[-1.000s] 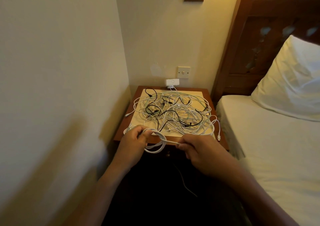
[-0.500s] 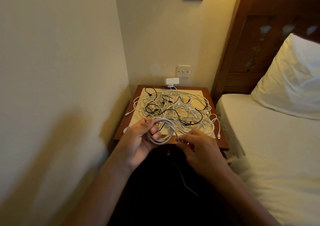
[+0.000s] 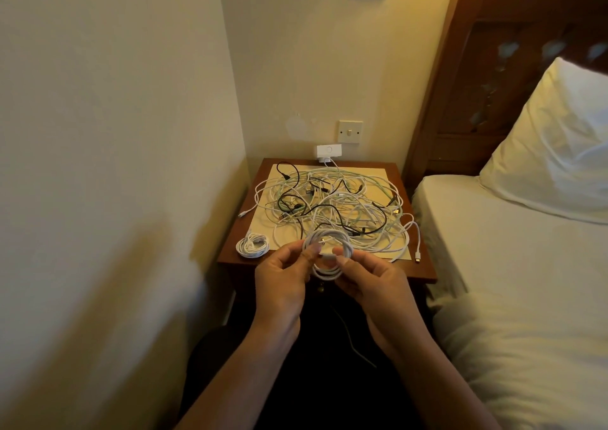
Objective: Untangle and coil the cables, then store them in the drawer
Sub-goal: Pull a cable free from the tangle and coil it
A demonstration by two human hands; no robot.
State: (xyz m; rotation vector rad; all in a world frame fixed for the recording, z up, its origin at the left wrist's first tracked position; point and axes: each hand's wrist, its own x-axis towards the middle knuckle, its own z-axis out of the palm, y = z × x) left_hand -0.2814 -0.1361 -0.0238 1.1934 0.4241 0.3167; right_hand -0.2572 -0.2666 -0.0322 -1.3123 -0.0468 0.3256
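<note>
A tangle of white and black cables (image 3: 335, 209) covers the cream mat on a wooden nightstand (image 3: 424, 271). In front of the nightstand's front edge I hold a white cable coil (image 3: 327, 255) between both hands. My left hand (image 3: 283, 275) grips the coil's left side with thumb and fingers. My right hand (image 3: 371, 276) pinches its right side and the loose end near the middle. A finished small white coil (image 3: 252, 244) lies on the nightstand's front left corner. The drawer front below is dark; only its knob (image 3: 320, 287) shows.
A wall stands close on the left. The bed (image 3: 513, 265) with a pillow (image 3: 552, 153) and wooden headboard lies on the right. A white charger (image 3: 328, 151) is plugged in behind the nightstand, under a wall switch. A thin cable hangs below the drawer.
The white cable, stretched between my hands a second ago, is now wound into a round coil. My right hand has moved in to the coil, and both hands have risen slightly.
</note>
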